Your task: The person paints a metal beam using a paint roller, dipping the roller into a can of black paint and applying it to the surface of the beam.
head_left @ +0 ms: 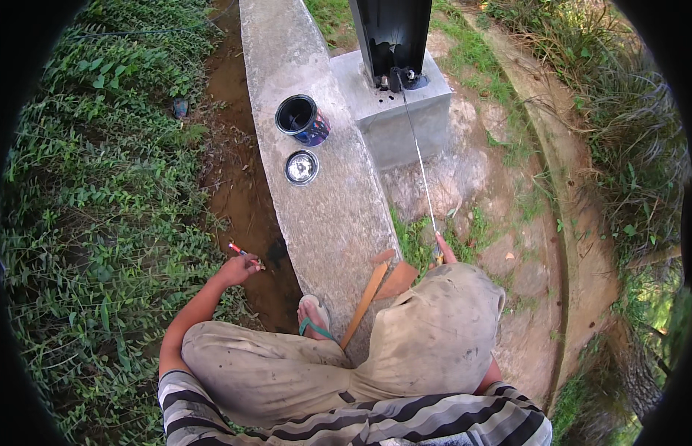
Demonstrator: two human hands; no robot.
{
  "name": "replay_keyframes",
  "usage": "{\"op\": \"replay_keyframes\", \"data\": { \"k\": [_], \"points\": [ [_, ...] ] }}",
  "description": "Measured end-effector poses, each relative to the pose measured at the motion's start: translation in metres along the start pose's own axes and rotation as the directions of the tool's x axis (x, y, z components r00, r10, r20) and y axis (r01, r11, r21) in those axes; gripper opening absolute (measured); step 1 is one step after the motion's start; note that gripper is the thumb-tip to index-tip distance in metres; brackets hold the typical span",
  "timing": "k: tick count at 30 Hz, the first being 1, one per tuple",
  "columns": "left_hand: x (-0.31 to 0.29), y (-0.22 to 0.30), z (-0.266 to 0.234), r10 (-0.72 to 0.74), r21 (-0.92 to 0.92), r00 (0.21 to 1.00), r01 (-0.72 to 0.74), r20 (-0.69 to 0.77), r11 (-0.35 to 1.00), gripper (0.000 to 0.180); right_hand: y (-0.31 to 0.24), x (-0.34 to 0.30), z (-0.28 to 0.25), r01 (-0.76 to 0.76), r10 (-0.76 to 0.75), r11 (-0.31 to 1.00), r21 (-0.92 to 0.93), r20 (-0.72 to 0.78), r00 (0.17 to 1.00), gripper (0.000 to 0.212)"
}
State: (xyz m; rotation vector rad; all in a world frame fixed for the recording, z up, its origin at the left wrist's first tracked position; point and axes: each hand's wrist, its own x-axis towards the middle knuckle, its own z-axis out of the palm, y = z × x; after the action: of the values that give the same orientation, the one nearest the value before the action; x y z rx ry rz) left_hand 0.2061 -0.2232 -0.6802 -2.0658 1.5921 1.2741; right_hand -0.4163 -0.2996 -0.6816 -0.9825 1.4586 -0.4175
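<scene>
My left hand (240, 270) is out over the bare soil at the left, closed on a slim red stick (237, 249) with a pale end; its exact kind is unclear. Beside my raised right knee, my right hand (445, 251), partly hidden by the trouser leg, grips a long thin metal rod (423, 172). The rod reaches to the foot of a black steel column (390, 33), where its tip meets a small dark piece I cannot make out. An open paint can (313, 132), dark inside, stands on the concrete ledge (327, 208), with its round lid (301, 168) lying nearer me.
The column stands on a concrete block (405, 130) beside the ledge. A wooden strip (364, 305) and a flat brown piece (398, 280) lie by my sandalled foot (313, 318). Dense green plants (108, 215) fill the left; rocky ground and a curved concrete edge (561, 193) run along the right.
</scene>
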Motion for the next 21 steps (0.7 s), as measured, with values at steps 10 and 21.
{"op": "replay_keyframes", "data": {
  "k": [10, 21],
  "points": [
    [0.012, 0.028, -0.009, 0.055, -0.021, 0.997, -0.056, -0.06, 0.998, 0.059, -0.045, 0.026, 0.018, 0.246, -0.247, 0.968, -0.056, -0.026, 0.969, 0.08],
    [0.005, 0.012, -0.002, 0.018, 0.003, 0.999, -0.018, -0.032, 1.0, 0.06, -0.027, 0.036, 0.023, 0.382, -0.394, 0.913, -0.142, -0.078, 0.916, 0.08]
  ]
}}
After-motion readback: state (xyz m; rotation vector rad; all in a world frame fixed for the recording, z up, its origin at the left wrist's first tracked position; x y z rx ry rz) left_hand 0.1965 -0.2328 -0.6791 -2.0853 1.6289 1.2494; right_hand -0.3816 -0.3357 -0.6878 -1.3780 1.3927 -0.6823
